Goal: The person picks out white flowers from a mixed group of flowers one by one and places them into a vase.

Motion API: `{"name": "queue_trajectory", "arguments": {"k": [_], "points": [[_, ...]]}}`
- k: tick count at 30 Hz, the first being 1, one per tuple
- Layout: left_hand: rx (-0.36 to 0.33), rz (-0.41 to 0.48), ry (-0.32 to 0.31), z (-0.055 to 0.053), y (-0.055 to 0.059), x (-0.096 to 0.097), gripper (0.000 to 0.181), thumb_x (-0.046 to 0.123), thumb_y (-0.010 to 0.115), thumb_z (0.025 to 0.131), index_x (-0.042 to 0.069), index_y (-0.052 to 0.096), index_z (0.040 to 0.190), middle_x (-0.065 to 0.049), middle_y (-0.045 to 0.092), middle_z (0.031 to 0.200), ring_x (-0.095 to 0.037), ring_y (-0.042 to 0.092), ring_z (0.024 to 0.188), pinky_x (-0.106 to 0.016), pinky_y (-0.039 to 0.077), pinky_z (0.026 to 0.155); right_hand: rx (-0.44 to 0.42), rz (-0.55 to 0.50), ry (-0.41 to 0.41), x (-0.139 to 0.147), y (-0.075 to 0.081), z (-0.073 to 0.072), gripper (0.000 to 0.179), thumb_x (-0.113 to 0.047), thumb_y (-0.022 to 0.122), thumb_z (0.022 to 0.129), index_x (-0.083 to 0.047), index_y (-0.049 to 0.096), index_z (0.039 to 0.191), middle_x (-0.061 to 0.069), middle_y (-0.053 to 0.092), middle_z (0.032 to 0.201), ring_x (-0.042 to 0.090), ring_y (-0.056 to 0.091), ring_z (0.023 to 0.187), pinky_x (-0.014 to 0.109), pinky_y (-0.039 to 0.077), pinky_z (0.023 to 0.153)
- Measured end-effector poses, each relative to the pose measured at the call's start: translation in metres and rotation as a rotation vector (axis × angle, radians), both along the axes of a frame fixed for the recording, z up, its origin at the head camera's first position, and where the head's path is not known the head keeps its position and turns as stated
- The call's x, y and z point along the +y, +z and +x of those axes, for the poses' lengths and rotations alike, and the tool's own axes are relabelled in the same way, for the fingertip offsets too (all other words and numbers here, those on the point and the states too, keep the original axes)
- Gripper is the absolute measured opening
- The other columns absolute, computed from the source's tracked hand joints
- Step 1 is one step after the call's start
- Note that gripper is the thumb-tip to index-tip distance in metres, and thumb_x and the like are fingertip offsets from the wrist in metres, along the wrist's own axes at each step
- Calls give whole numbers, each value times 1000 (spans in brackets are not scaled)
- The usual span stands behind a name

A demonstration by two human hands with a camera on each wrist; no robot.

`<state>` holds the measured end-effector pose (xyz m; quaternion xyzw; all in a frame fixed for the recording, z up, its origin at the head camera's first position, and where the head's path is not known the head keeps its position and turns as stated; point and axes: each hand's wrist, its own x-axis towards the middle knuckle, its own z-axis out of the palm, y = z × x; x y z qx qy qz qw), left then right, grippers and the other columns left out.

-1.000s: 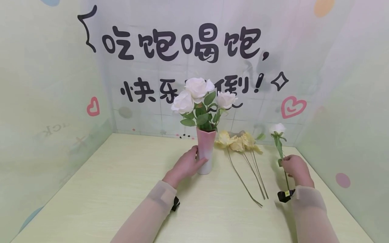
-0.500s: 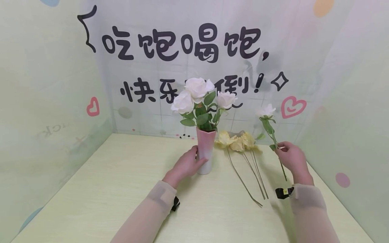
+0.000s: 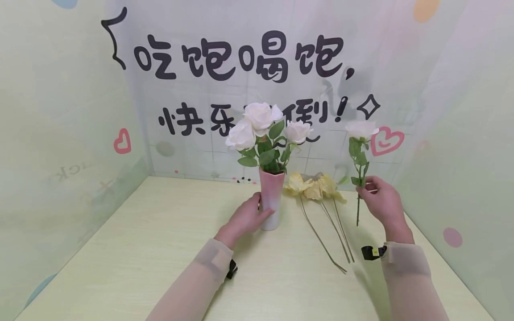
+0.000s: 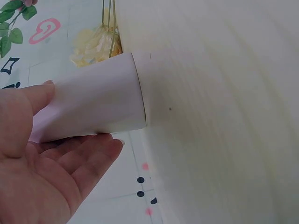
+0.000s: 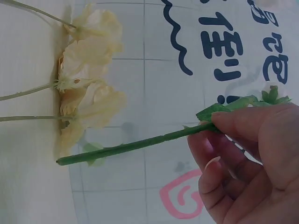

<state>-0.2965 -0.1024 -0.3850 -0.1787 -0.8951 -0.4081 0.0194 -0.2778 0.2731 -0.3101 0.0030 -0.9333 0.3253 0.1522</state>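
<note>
A pink-to-white vase (image 3: 271, 191) stands upright on the table, holding several white roses (image 3: 261, 118) with green leaves. My left hand (image 3: 246, 218) grips the vase low on its left side, thumb across the front; the left wrist view shows the fingers curved around its pale lower part (image 4: 93, 100). Off to the right, my right hand (image 3: 381, 200) pinches the green stem of a single white rose (image 3: 361, 130), held upright above the table. In the right wrist view the bare stem (image 5: 135, 145) extends past the thumb and fingertips.
Several yellow flowers (image 3: 315, 189) with thin bare stems lie on the pale wooden table (image 3: 120, 249) right of the vase. A printed cloth backdrop (image 3: 201, 26) closes off the back and both sides.
My right hand has lifted the single rose and moved it slightly left; its stem has swung to nearly vertical. The left hand and the vase have stayed in place.
</note>
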Motion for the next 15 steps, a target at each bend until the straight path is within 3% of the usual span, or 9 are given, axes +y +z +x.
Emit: {"name": "queue_trajectory", "arguments": {"k": [5, 11, 15], "points": [[-1, -4, 1, -1, -1, -1, 66, 31, 65, 111, -9, 43, 159, -28, 61, 155, -41, 63, 142, -56, 53, 119, 18, -40, 51, -8, 5, 2, 44, -28, 64, 111, 2, 59, 143, 28, 71, 127, 39, 73, 109, 29, 61, 70], [-3, -13, 5, -2, -2, -1, 66, 31, 65, 111, -9, 43, 159, -27, 60, 156, -41, 63, 143, -56, 53, 119, 41, -62, 100, -18, 8, 4, 36, -24, 70, 109, 0, 63, 134, 21, 72, 116, 10, 75, 86, 26, 64, 66], [-4, -9, 3, -2, -1, -1, 66, 31, 65, 112, -8, 43, 159, -27, 60, 156, -41, 63, 143, -56, 53, 119, 48, -83, 134, -23, 8, 4, 36, -22, 71, 109, 0, 62, 137, 23, 73, 118, 12, 78, 88, 23, 65, 68]]}}
